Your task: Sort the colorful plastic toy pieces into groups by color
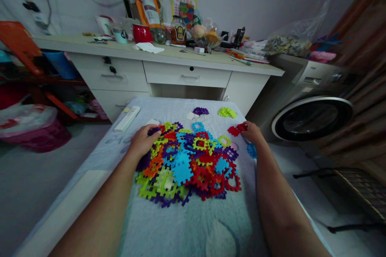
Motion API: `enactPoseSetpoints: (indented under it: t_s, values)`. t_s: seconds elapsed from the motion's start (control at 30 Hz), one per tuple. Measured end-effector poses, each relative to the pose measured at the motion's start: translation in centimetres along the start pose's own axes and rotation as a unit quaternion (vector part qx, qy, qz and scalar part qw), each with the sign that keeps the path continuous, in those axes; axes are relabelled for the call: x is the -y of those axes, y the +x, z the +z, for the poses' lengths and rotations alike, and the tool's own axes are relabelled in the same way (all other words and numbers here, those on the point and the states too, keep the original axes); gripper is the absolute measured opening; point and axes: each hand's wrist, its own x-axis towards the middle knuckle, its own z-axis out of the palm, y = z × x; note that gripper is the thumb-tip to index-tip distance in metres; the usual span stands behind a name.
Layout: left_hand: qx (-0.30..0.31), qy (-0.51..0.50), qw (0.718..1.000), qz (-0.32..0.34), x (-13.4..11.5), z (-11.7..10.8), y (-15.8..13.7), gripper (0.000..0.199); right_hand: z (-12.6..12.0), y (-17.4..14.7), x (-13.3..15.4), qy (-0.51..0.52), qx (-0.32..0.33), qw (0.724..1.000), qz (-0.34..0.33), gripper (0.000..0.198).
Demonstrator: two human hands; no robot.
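A heap of notched plastic interlocking building pieces [182, 167] in blue, red, green, orange and purple lies in the middle of the cloth-covered table. At its upper left edge, my left hand [142, 141] has thumb and fingers closed about a purple piece [153, 131]. My right hand [253, 132] is to the right of the heap, its fingertips closed on a red piece [242, 127] beside another red one. Close to that wrist lie blue pieces [251, 150]. Farther back are a small purple pile [200, 111], white pieces [192, 116] and a yellow-green pile [227, 112].
A long white box [127, 119] lies at the table's left. Behind stands a white desk [187, 61] carrying a red pot [142, 33], a jar [178, 30] and a glass bowl [208, 40]. A washing machine [304, 84] is on the right, a pink basket [42, 134] on the left.
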Motion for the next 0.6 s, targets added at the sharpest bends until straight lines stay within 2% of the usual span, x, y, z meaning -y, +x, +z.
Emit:
enactPoseSetpoints:
  t_s: [0.13, 0.43, 0.6]
  values:
    - [-0.002, 0.000, 1.000, 0.000, 0.0, 0.0, 0.0, 0.045, -0.2, -0.2, 0.6, 0.012, 0.007, 1.000, -0.007, 0.047]
    - [0.002, -0.006, 1.000, -0.006, -0.3, -0.2, -0.1, 0.044, -1.1, -0.5, 0.6, -0.042, 0.003, 0.999, 0.022, 0.057]
    - [0.001, -0.008, 1.000, -0.002, -0.3, -0.1, -0.2, 0.042, -1.8, -1.1, 2.3, -0.034, 0.005, 0.999, 0.001, 0.052]
